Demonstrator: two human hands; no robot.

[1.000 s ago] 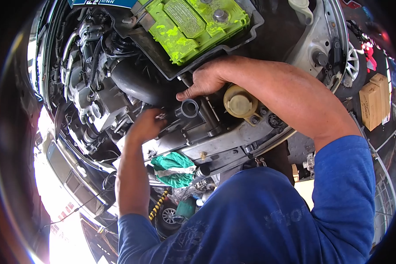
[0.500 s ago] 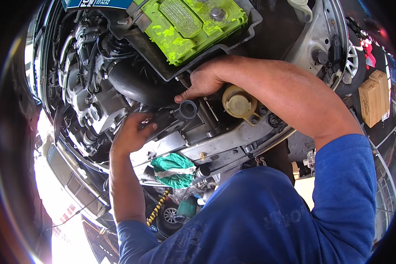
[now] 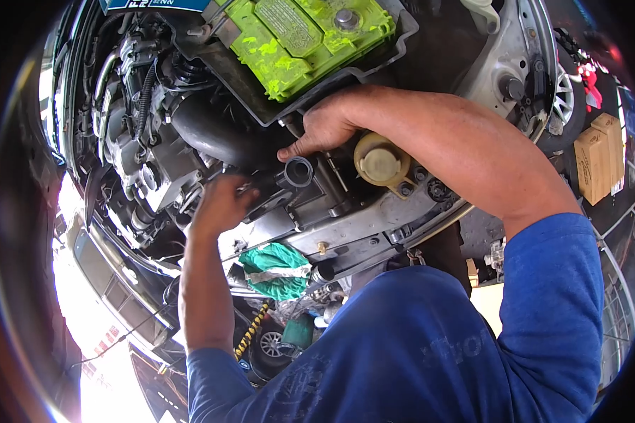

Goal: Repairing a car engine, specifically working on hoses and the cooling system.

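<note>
My right hand (image 3: 324, 129) reaches in beneath the corner of the black battery tray (image 3: 268, 116). Its thumb points left and rests by the end of a thick black intake hose (image 3: 215, 134); the other fingers are hidden. Just below that thumb is the round open mouth of a black pipe (image 3: 298, 172). My left hand (image 3: 222, 203) is over the engine's front edge, left of the pipe mouth, its fingers bent and smeared by motion. A small shiny spot shows at its fingertips, too blurred to name.
A battery (image 3: 303, 42) with a bright yellow-green top sits in the tray. Right of my right hand is a yellowish capped reservoir (image 3: 382, 163). A green cloth (image 3: 275, 271) lies by the metal front crossmember (image 3: 360, 236). Cardboard boxes (image 3: 594, 166) stand at the far right.
My left hand has shifted slightly up and to the right and is now blurred. My right hand keeps its place under the tray. The whole view has moved very slightly.
</note>
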